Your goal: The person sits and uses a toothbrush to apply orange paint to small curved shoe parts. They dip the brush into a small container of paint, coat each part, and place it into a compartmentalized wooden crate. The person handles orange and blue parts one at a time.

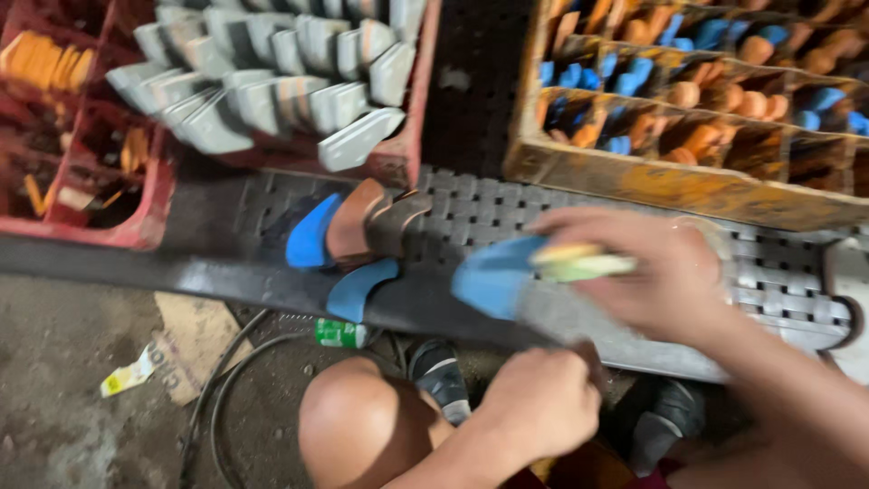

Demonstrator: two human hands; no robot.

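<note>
Left hand: the left hand point(541, 405) was low in the frame, curled into a fist around the lower end of a grey blade point(566, 319); only a short dark stub showed above the knuckles.
Right hand: the right hand point(650, 272) lay above the blade, fingers bent and partly closed, pressing a yellow-green pad point(579, 263) onto it; motion blur hid the exact finger gap.
Held piece: the blade carried a blue tip point(493, 279) at its upper-left end; it slanted from the fist up toward the left, over the front edge of the metal mesh bench point(769, 272).
Position of piece: it was between the two hands, touching both, just right of the loose pieces on the bench.
Loose pieces: three similar pieces, blue-ended and brown-bodied point(348, 237), lay on the bench to the left, touching one another.
Red crate: a red crate point(409, 158) at upper left held rows of grey wedge-shaped blades point(272, 81), standing on edge.
Wooden tray: a yellowed wooden tray point(670, 186) at upper right held orange and blue pieces in compartments.
Below bench: a bare knee point(348, 426), dark shoes, a green bottle point(341, 333) and black cable were on the floor.
</note>
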